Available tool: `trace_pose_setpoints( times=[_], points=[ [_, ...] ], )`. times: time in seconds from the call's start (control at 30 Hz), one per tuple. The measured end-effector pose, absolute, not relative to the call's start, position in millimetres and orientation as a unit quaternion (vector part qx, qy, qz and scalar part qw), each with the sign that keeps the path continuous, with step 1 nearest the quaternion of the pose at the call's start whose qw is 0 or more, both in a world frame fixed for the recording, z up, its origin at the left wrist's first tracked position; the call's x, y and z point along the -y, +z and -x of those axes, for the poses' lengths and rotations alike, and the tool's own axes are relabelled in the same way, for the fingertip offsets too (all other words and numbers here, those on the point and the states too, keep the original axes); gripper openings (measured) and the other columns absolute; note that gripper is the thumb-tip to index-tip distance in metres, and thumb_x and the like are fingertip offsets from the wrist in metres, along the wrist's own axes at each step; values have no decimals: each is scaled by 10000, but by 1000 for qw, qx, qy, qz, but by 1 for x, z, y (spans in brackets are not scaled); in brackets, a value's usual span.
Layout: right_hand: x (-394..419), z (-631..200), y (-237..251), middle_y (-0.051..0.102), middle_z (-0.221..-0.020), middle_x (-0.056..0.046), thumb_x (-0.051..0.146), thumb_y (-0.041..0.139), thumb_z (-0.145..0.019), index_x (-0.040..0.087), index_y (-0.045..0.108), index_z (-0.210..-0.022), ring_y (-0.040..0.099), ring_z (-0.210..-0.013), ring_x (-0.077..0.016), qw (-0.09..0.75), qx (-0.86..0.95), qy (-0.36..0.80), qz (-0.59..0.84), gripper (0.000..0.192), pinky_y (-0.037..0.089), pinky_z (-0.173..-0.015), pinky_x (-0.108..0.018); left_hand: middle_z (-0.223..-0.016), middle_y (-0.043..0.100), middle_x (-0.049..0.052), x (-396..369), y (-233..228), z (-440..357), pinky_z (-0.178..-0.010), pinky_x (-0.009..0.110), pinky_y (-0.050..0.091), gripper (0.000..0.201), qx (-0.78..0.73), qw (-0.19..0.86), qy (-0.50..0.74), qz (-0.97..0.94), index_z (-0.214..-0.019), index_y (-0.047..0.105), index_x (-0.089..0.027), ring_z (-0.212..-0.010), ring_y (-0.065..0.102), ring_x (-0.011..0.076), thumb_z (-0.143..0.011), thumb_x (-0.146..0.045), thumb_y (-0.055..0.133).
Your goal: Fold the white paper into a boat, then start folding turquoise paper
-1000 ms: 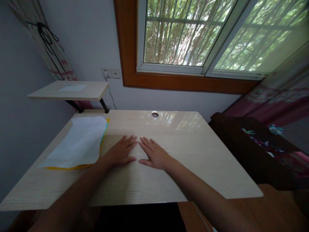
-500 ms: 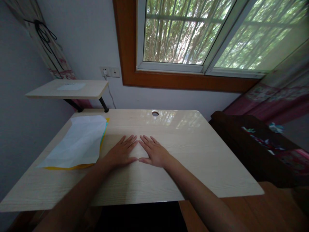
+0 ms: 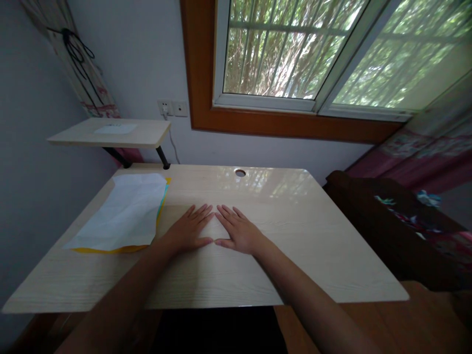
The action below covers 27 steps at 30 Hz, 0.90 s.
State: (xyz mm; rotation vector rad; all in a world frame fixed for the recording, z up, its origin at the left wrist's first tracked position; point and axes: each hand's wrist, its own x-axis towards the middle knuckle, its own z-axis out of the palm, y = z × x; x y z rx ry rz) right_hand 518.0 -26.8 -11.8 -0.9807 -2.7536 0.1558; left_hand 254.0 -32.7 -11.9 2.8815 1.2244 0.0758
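Our left hand [image 3: 187,231] and right hand [image 3: 238,231]: flat on the desk [image 3: 295,231], fingers spread, holding nothing; paper stack [image 3: 123,212] just left of our left hand.

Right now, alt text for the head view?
A person's left hand and right hand lie flat, palms down, side by side on a pale wood desk, fingertips nearly meeting. A stack of paper sheets, white on top with yellow edges showing, lies left of them; a window is behind.
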Motion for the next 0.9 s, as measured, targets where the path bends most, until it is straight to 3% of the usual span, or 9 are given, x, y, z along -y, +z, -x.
trace_pose_setpoints(
  times=[0.9],
  points=[
    [28, -517, -8, 230, -1634, -174, 701, 456, -917, 148, 199, -1589, 182, -1534, -304, 107, 935, 55, 334, 907, 175, -1235, -556, -1666, 156, 130, 35, -5, -256, -1243, 465, 37, 824, -392, 26, 27, -919, -1577, 220, -160, -1548, 103, 251, -946, -674, 348]
  ],
)
